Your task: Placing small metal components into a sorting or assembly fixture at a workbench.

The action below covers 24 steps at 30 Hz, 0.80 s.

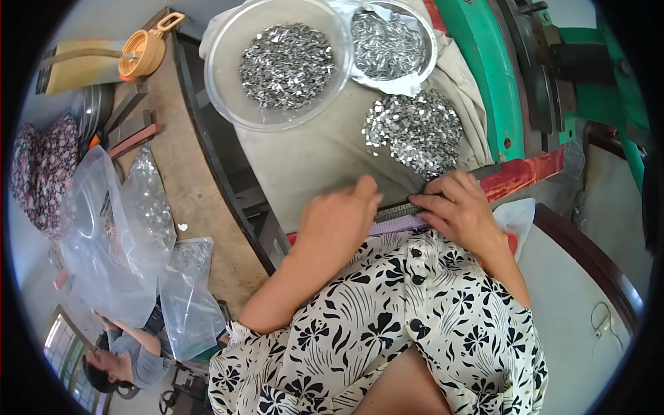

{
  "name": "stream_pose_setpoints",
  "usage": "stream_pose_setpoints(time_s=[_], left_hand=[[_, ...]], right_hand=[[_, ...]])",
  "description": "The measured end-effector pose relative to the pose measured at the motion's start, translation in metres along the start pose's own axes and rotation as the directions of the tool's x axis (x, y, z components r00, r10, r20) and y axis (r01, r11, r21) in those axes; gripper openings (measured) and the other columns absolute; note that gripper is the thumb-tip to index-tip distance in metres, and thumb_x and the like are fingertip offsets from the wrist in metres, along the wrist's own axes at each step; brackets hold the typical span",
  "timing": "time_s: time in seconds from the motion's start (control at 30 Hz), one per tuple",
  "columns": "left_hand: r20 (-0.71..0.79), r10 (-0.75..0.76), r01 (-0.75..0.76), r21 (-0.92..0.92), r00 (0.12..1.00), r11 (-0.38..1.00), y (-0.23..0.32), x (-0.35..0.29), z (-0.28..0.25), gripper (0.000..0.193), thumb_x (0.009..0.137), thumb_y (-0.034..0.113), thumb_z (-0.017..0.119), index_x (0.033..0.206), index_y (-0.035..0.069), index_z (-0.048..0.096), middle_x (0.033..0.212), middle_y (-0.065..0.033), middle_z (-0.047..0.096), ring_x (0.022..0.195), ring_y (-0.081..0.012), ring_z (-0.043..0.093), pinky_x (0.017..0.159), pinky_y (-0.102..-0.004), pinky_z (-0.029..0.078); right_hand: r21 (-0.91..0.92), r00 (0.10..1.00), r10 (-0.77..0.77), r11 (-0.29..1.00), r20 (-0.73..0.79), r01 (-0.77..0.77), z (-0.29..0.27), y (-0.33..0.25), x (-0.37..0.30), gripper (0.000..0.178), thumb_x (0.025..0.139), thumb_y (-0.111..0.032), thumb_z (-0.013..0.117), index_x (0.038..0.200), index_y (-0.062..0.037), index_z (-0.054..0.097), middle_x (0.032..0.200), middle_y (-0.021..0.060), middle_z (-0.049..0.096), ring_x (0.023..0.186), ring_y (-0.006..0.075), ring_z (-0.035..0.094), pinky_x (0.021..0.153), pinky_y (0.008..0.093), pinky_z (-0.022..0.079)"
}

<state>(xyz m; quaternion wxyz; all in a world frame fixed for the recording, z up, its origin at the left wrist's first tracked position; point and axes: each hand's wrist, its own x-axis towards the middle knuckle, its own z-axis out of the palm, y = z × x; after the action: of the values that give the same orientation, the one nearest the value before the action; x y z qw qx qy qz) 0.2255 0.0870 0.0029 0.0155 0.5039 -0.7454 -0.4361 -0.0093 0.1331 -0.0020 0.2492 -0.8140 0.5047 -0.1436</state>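
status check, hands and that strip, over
Left hand flat on cloth beside ribbed strip. Right hand fingers pressing strip. Loose metal pieces heaped just behind.

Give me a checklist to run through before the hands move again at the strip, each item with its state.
1. Left hand on the cloth beside the strip: ok.
2. Right hand fingertips on the strip: ok.
3. Loose metal pieces piled just beyond the right hand: ok.
4. Clear bowl holds pieces: ok.
5. Second bowl holds pieces: ok.
6. Whether either hand pinches a piece: cannot tell, the fingers hide it.
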Motion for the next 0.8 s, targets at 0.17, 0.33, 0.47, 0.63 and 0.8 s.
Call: stream_pose_setpoints(time_s=[0.17,0.33,0.47,0.63,0.8], left_hand=[[-0.402,0.158,-0.144,0.066,0.902,0.987,-0.010,0.022,-0.004,0.011,0.088,0.009,0.067,0.097,0.003,0.063,0.088,-0.0144,0.060,0.080,-0.0364,0.062,0.068,-0.0435,0.049],[-0.441,0.205,-0.171,0.116,0.874,0.978,-0.012,0.035,0.005,0.012,0.083,0.006,0.071,0.093,0.003,0.065,0.088,-0.0112,0.060,0.079,-0.0319,0.062,0.068,-0.0419,0.049],[-0.448,0.163,-0.150,0.065,0.879,0.987,-0.014,0.034,0.008,0.012,0.082,0.006,0.070,0.093,0.004,0.064,0.091,-0.0109,0.056,0.084,-0.0317,0.060,0.072,-0.0436,0.050],[-0.515,0.160,-0.150,0.061,0.842,0.987,-0.016,0.031,0.009,0.012,0.080,0.001,0.071,0.092,0.003,0.069,0.086,-0.0089,0.061,0.068,-0.0260,0.063,0.062,-0.0362,0.050],[-0.526,0.086,-0.133,-0.052,0.846,0.990,-0.020,0.032,0.012,0.012,0.080,0.001,0.073,0.091,0.003,0.069,0.086,-0.0081,0.060,0.068,-0.0229,0.062,0.061,-0.0348,0.050]], right_hand=[[0.033,0.979,-0.022,0.999,-0.205,0.030,-0.006,0.002,0.022,0.023,0.069,-0.008,0.079,0.091,-0.0094,0.075,0.083,0.0038,0.060,0.080,0.0245,0.058,0.070,0.0358,0.046],[0.003,0.963,-0.106,0.994,-0.246,0.110,0.004,0.005,0.060,0.022,0.069,-0.006,0.077,0.091,-0.0093,0.074,0.084,0.0035,0.060,0.079,0.0235,0.057,0.069,0.0345,0.046],[-0.076,0.965,-0.204,0.978,-0.164,0.193,0.012,0.012,0.079,0.020,0.069,-0.011,0.075,0.089,-0.0108,0.072,0.090,0.0026,0.059,0.085,0.0227,0.057,0.072,0.0350,0.047],[-0.116,0.978,-0.151,0.984,-0.142,0.135,0.012,0.009,0.088,0.016,0.070,-0.014,0.077,0.083,-0.0094,0.069,0.092,0.0023,0.058,0.089,0.0237,0.056,0.078,0.0368,0.045],[-0.017,0.971,-0.137,0.991,-0.197,0.136,0.014,0.004,0.086,0.016,0.069,-0.013,0.076,0.080,-0.0081,0.066,0.094,0.0030,0.060,0.093,0.0256,0.056,0.081,0.0379,0.045]])
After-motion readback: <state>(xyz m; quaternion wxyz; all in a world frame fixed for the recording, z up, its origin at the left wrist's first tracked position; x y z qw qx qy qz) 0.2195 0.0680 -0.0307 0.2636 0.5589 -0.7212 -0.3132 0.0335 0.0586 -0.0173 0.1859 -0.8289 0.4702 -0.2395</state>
